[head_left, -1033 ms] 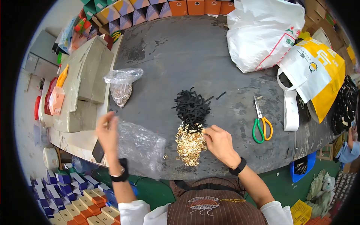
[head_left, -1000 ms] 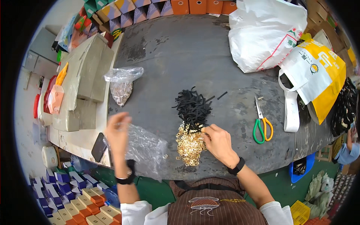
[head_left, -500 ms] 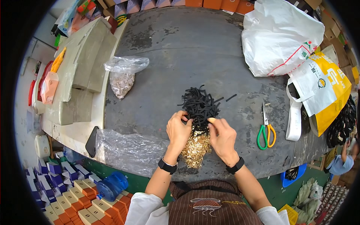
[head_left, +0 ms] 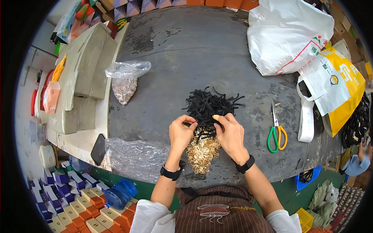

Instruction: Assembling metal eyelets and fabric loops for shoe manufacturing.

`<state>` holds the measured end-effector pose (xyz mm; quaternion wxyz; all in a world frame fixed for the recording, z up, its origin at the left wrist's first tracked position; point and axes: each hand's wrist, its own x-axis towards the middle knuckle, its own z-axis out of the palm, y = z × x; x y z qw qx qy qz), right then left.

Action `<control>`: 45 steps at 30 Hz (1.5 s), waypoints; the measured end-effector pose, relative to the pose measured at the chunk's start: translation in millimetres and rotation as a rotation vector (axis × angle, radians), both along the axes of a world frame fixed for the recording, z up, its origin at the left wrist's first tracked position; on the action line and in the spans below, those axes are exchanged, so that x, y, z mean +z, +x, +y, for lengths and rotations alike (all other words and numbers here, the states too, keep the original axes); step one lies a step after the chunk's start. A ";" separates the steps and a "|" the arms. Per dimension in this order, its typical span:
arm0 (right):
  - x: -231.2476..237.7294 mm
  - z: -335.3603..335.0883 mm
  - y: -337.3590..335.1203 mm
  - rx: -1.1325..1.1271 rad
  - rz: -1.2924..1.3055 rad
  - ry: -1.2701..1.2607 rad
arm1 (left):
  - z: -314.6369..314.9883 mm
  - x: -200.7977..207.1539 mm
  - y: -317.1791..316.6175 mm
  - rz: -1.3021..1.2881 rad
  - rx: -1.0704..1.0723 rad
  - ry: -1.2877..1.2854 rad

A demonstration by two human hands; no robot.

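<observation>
A heap of short black fabric strips [head_left: 208, 104] lies on the dark table in front of me. Just below it spreads a pile of small gold metal buckles [head_left: 202, 153], with a few black strips lying across its upper part. My left hand [head_left: 182, 131] is at the left edge where the two piles meet, thumb and fingertips pinched together; what sits between them is too small to make out. My right hand [head_left: 232, 136] is at the right edge of the strips, fingers bent in toward the thumb, a pale yellow cover on one fingertip. Its grip is partly hidden.
Scissors [head_left: 276, 134] with green and orange handles lie to the right, near a white band roll [head_left: 306, 122] and large bags [head_left: 289, 37]. On the left are a clear bag of small parts [head_left: 125, 87], crumpled plastic [head_left: 136, 157], a phone [head_left: 98, 149] and wrapped blocks [head_left: 83, 70].
My hands have drawn slightly apart, the left one shifting a little left. The black strips now spread farther to the right. The whole view has shifted slightly.
</observation>
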<state>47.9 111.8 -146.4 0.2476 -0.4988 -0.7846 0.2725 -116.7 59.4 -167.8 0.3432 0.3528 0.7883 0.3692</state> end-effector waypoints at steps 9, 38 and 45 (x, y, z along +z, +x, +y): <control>21.6 -19.0 -12.9 -0.004 0.407 -0.296 | -7.7 32.6 11.0 0.057 -0.073 0.426; 107.9 -62.9 75.0 0.138 0.786 -0.314 | -62.2 136.7 83.0 -1.184 -0.204 0.233; 116.0 -68.3 93.6 0.187 0.850 -0.398 | -73.6 143.0 101.8 -0.911 -0.287 0.286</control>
